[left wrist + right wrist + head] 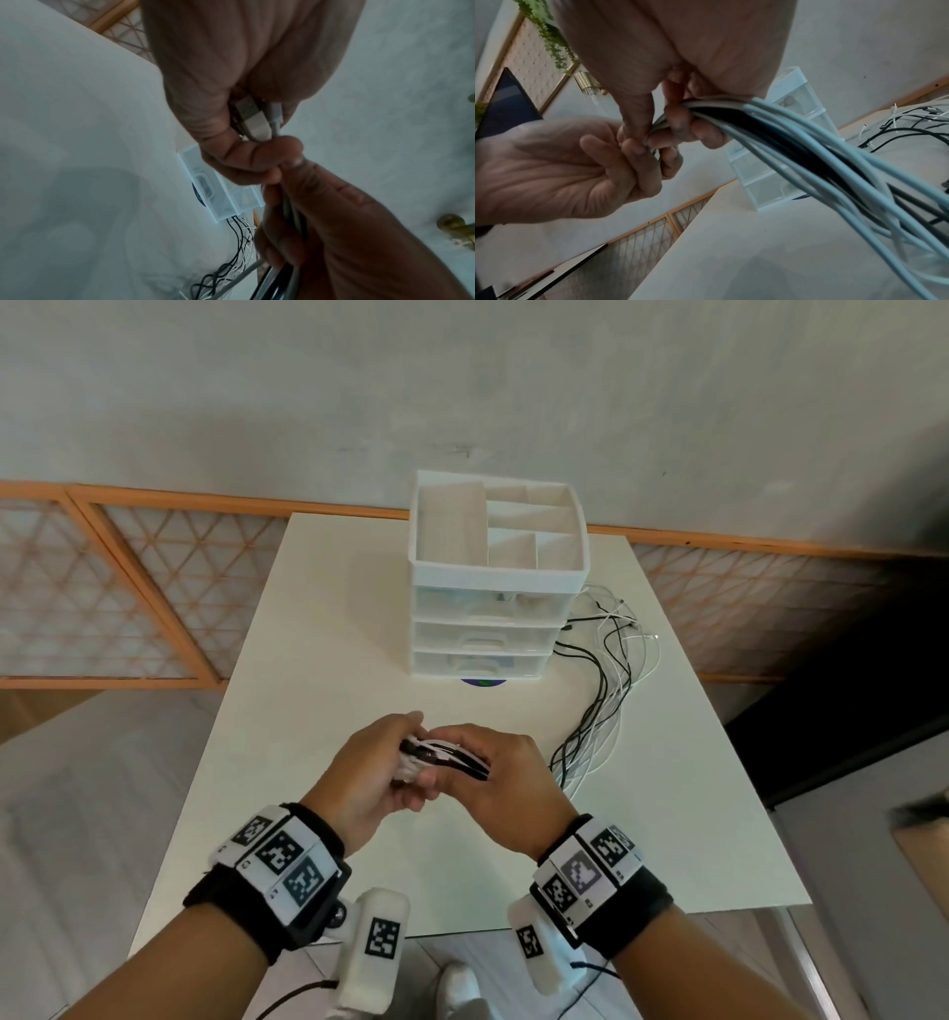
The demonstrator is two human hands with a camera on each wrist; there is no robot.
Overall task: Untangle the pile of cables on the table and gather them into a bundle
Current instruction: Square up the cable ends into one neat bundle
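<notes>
Several black and white cables point(598, 706) run from beside the drawer unit across the table to my hands. Both hands meet above the table's middle and hold the gathered cables point(447, 755) between them. My left hand point(369, 773) has its fingers curled round the plug ends; a USB plug point(250, 113) and a thin white connector show inside that fist. My right hand point(503, 778) grips the bunch of strands point(770, 130) just right of the left hand. From it the strands point(859, 182) hang down toward the table. The far cable ends point(624, 621) lie loose by the drawers.
A white plastic drawer unit point(495, 588) with an open compartment tray on top stands at the back middle of the white table point(308, 660). A blue disc point(482, 682) peeks out under its front. The table's front edge point(462, 924) is near my wrists.
</notes>
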